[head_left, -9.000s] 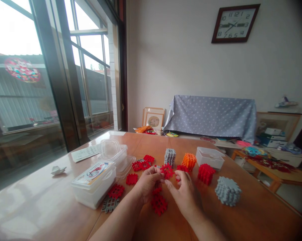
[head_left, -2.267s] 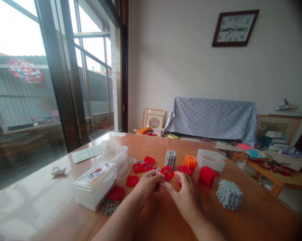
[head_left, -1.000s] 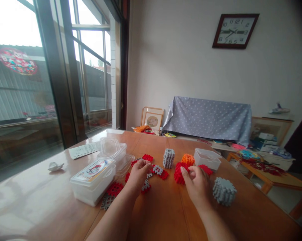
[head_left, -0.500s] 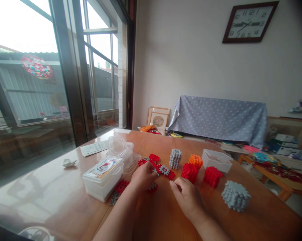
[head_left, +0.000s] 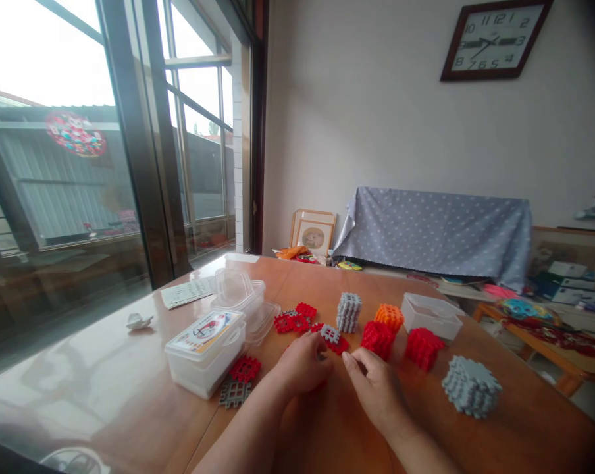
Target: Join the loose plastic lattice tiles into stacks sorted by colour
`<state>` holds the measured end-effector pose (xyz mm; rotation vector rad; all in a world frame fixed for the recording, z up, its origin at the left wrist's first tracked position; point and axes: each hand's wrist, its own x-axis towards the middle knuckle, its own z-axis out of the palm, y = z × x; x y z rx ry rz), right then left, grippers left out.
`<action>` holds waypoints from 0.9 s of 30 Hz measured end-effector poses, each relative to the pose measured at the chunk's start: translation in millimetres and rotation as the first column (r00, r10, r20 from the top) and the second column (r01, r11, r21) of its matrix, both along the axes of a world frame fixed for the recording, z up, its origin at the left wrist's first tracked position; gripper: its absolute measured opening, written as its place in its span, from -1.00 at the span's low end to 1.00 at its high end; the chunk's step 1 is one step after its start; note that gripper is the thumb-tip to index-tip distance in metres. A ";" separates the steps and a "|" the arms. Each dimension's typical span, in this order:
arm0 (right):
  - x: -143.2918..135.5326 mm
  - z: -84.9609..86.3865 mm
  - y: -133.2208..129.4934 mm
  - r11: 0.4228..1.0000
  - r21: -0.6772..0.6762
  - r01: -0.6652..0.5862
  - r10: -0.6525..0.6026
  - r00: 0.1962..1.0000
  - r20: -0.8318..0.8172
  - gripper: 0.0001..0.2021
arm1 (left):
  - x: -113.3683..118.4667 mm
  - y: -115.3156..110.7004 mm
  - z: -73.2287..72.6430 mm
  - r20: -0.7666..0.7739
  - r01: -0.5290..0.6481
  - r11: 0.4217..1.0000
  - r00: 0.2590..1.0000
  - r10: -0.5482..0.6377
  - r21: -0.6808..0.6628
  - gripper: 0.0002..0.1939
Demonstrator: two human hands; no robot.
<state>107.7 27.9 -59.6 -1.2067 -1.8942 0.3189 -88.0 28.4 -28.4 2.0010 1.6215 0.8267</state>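
Observation:
My left hand is over the middle of the table, fingers curled inward; whatever they hold is hidden behind the hand. Close by on the right, my right hand has its fingers bent and its thumb against them, with the contents out of sight. Just beyond the hands lie a grey square interlocking tile and a red tile. A loose pile of red tiles is farther back. Left of my left forearm, a red tile overlaps a grey tile.
Stacks of tiles stand at the right: grey, orange, red, another red and a large grey one. An open clear box is behind them. A lidded plastic box and a paper lie left.
My left hand has moved right and toward me, away from the red pile and closer to my right hand. My right hand has barely moved.

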 end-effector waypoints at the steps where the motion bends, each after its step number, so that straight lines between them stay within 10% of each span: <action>1: 0.5 0.2 0.3 1.000 -0.010 0.002 -0.002 1.000 -0.023 -0.60 | 2.2 1.8 -0.7 0.108 -0.003 0.999 0.994 0.007 -0.037 -0.85; 7: 1.1 -1.9 0.6 0.997 -0.059 -0.042 0.039 0.998 -0.047 -0.67 | 7.1 13.2 -5.2 0.547 -0.037 0.982 0.826 0.133 -0.183 -0.74; 18: -1.2 0.3 -3.2 0.996 -0.066 -0.067 0.071 0.995 0.065 -0.76 | -24.2 23.4 -7.2 0.275 -0.318 0.946 0.917 0.290 0.061 -0.87; 27: -30.6 7.6 -26.1 0.998 0.058 0.022 -0.045 0.902 0.429 -0.61 | -6.5 15.9 -4.8 0.205 -0.097 0.994 0.975 0.083 0.059 -0.88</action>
